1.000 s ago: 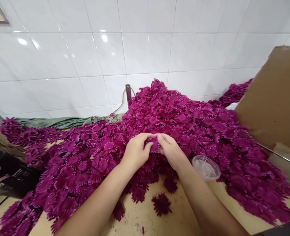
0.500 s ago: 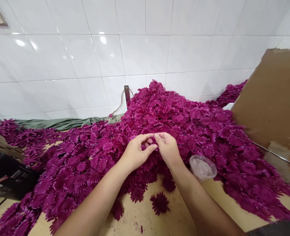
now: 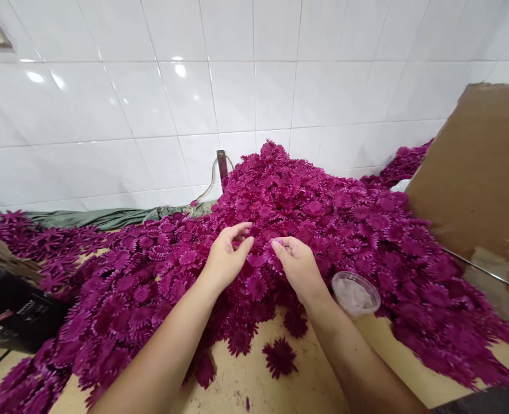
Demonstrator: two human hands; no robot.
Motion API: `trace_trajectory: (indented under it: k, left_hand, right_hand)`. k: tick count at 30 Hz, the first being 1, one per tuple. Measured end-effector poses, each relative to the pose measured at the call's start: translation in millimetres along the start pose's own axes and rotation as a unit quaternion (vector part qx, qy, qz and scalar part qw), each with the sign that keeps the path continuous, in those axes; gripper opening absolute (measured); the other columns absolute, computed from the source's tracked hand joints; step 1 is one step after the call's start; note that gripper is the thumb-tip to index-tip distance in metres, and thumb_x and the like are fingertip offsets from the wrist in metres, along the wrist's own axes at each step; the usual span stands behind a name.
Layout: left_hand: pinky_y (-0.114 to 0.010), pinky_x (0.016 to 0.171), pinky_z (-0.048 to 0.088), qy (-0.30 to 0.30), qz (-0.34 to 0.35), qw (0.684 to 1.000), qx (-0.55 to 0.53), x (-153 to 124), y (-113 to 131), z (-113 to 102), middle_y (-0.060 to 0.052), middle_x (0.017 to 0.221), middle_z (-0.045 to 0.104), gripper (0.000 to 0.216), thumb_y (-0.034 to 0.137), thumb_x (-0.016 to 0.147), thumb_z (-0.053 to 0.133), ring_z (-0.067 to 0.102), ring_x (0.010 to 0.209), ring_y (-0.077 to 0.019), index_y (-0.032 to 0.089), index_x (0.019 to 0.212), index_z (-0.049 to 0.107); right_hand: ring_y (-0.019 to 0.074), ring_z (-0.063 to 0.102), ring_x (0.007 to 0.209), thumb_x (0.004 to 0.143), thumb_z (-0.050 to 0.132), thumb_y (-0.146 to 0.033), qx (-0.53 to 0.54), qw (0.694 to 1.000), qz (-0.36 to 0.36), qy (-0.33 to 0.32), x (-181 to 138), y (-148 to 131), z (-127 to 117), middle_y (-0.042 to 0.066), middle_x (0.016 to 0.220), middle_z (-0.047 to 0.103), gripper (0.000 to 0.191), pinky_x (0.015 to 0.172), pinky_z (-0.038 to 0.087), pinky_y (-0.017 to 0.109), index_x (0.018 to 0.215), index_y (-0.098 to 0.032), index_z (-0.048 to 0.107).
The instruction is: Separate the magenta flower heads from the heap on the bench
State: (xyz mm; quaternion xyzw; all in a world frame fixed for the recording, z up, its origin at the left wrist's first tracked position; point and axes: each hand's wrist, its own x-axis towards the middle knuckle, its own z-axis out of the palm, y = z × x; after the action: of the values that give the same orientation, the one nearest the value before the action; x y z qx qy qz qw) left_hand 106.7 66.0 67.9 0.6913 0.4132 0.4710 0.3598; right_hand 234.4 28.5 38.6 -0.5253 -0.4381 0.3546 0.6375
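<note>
A large heap of magenta artificial flowers (image 3: pixel 289 190) with thin, pointed petals spreads over the table. Above its near middle, my left hand (image 3: pixel 228 253) is open, thumb and fingers apart, with nothing visible between them. To its right, my right hand (image 3: pixel 295 259) pinches thumb and forefinger together at the edge of a magenta flower (image 3: pixel 275 257), which blends into those behind it. The two hands are a short way apart. One loose flower (image 3: pixel 280 357) lies on the bare tabletop between my forearms.
A round clear plastic tub (image 3: pixel 355 293) with whitish contents stands beside my right forearm. At the right leans a cardboard sheet (image 3: pixel 478 190). A black printed container (image 3: pixel 16 310) is at the left edge. Green cloth (image 3: pixel 107 217) runs along the white tiled wall (image 3: pixel 232 92).
My hands were together, fingertips meeting over a bit of magenta. Now my left hand has drawn away to the left and opened, while my right hand keeps its pinch nearly in place.
</note>
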Motion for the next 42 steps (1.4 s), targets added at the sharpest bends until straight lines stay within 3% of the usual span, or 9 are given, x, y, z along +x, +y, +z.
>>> trace_trajectory:
  k: [5, 11, 17, 22, 27, 31, 34, 38, 42]
  left_hand:
    - [-0.03, 0.075, 0.043, -0.114, 0.016, 0.992, 0.059, -12, 10, 8, -0.004, 0.084, 0.068, 0.024, 0.025, 0.066, 0.058, 0.058, 0.076, -0.0176, 0.02, 0.088, 0.067]
    - [-0.022, 0.054, 0.038, -0.039, -0.046, 0.998, -0.029, -2, -1, 12, 0.003, 0.054, 0.057, 0.009, 0.02, 0.061, 0.055, 0.048, 0.051, -0.0109, 0.017, 0.065, 0.062]
    - [-0.02, 0.05, 0.034, 0.04, -0.079, 0.986, -0.138, 4, -7, 15, 0.006, 0.051, 0.049, 0.009, 0.023, 0.06, 0.058, 0.041, 0.046, -0.007, 0.016, 0.058, 0.053]
    - [-0.021, 0.054, 0.037, 0.166, -0.09, 0.971, -0.145, 24, -13, -11, 0.006, 0.055, 0.052, 0.007, 0.023, 0.068, 0.05, 0.045, 0.049, -0.008, 0.016, 0.067, 0.052]
    - [-0.026, 0.073, 0.043, 0.068, -0.024, 0.996, -0.056, 28, -23, -15, 0.001, 0.074, 0.061, 0.021, 0.009, 0.058, 0.056, 0.056, 0.07, -0.0118, 0.015, 0.078, 0.058]
    - [-0.031, 0.078, 0.043, 0.055, -0.01, 0.998, 0.038, 22, -25, -9, -0.002, 0.083, 0.061, 0.026, 0.01, 0.06, 0.056, 0.057, 0.077, -0.0148, 0.017, 0.084, 0.062]
    - [-0.032, 0.082, 0.042, 0.057, 0.021, 0.994, 0.088, 9, -14, -8, -0.005, 0.096, 0.06, 0.027, 0.016, 0.065, 0.056, 0.055, 0.088, -0.0177, 0.018, 0.09, 0.063]
    - [-0.034, 0.079, 0.045, -0.099, -0.032, 0.993, 0.055, -19, 4, 3, -0.008, 0.092, 0.065, 0.032, 0.032, 0.069, 0.058, 0.059, 0.084, -0.0202, 0.016, 0.096, 0.062]
    - [-0.035, 0.087, 0.042, -0.113, -0.032, 0.993, -0.013, -33, 4, 20, -0.007, 0.104, 0.065, 0.041, 0.028, 0.065, 0.063, 0.058, 0.093, -0.022, 0.016, 0.104, 0.059]
  right_hand:
    - [0.0166, 0.056, 0.073, 0.067, 0.051, -0.041, -0.005, 1.0, -0.024, 0.02, 3, 1, 1, 0.004, 0.072, 0.061, 0.027, 0.072, 0.044, 0.031, 0.074, -0.016, 0.056]
    - [0.0154, 0.058, 0.079, 0.06, 0.058, -0.026, 0.06, 0.995, 0.009, -0.083, -8, -1, 4, 0.003, 0.085, 0.062, 0.034, 0.075, 0.045, 0.031, 0.093, -0.019, 0.05]
    - [0.0162, 0.056, 0.075, 0.067, 0.052, -0.029, -0.045, 0.998, -0.05, -0.015, -12, -4, 10, 0.004, 0.08, 0.06, 0.018, 0.075, 0.044, 0.032, 0.08, -0.016, 0.053]
    - [0.0153, 0.054, 0.068, 0.068, 0.05, -0.038, -0.066, 0.998, -0.016, 0.009, -12, 1, -7, 0.002, 0.07, 0.057, 0.025, 0.064, 0.043, 0.029, 0.081, -0.016, 0.054]
    - [0.0144, 0.053, 0.073, 0.059, 0.057, -0.032, -0.009, 0.999, 0.0, -0.051, -10, 0, -11, 0.002, 0.081, 0.058, 0.036, 0.068, 0.042, 0.028, 0.092, -0.019, 0.052]
    - [0.0121, 0.047, 0.059, 0.063, 0.053, -0.035, -0.052, 0.995, -0.027, -0.075, -6, -4, -5, -0.001, 0.064, 0.053, 0.018, 0.059, 0.039, 0.026, 0.068, -0.018, 0.053]
    - [0.0089, 0.031, 0.047, 0.07, 0.046, -0.043, -0.108, 0.993, -0.044, -0.035, -2, 0, -6, -0.005, 0.049, 0.034, 0.031, 0.047, 0.028, 0.024, 0.051, -0.02, 0.038]
    - [0.0083, 0.024, 0.046, 0.074, 0.038, -0.048, -0.121, 0.991, -0.052, -0.009, 3, 5, -6, -0.006, 0.048, 0.024, 0.037, 0.043, 0.022, 0.024, 0.05, -0.021, 0.029]
    - [0.01, 0.034, 0.05, 0.076, 0.038, -0.043, -0.129, 0.988, -0.087, -0.02, 2, 2, -1, -0.004, 0.052, 0.034, 0.032, 0.048, 0.03, 0.024, 0.054, -0.02, 0.038]
